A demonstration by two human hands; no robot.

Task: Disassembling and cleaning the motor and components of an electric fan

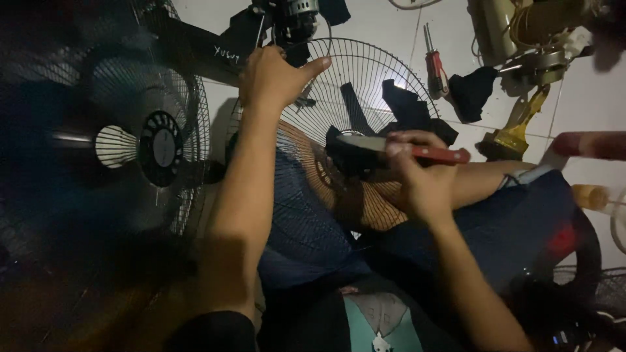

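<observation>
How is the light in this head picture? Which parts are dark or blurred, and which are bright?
In the head view, light falls on the white tiled floor at the top; the lower left lies in deep shadow. The left hand on the wire fan guard is fairly sharp; the right hand, holding a red-handled brush, is slightly soft. The assembled fan at left is dim.

No packages, labels, signs, screens.

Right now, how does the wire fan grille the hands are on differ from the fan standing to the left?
The wire grille is a bare guard, tilted across the person's lap, gripped at its rim by the left hand. The fan on the left is assembled, with a hub at its centre, and untouched. Both have round radial wire guards.
</observation>
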